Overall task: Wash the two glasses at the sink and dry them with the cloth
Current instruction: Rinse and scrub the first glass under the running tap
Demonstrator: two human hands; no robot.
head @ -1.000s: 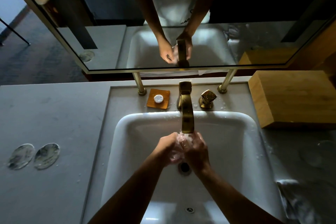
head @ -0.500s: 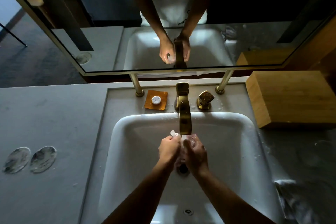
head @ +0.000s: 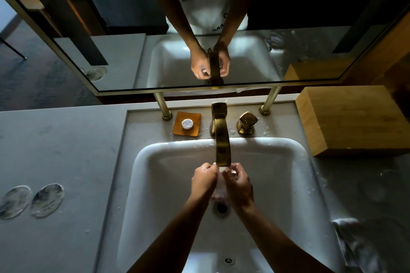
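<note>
I held the small clear glass [head: 229, 172] under the brass faucet [head: 221, 139], left hand [head: 204, 180] and right hand [head: 240, 186] curled around it. Wet, slippery, fragile; I judged gripping its sides safest.

Both forearms are bare, with no sleeves down to the left hand [head: 204, 180] and the right hand [head: 239, 186]. The mirror [head: 66, 60] shows a white short-sleeved T-shirt [head: 206, 0] with a dark print on its front.
</note>
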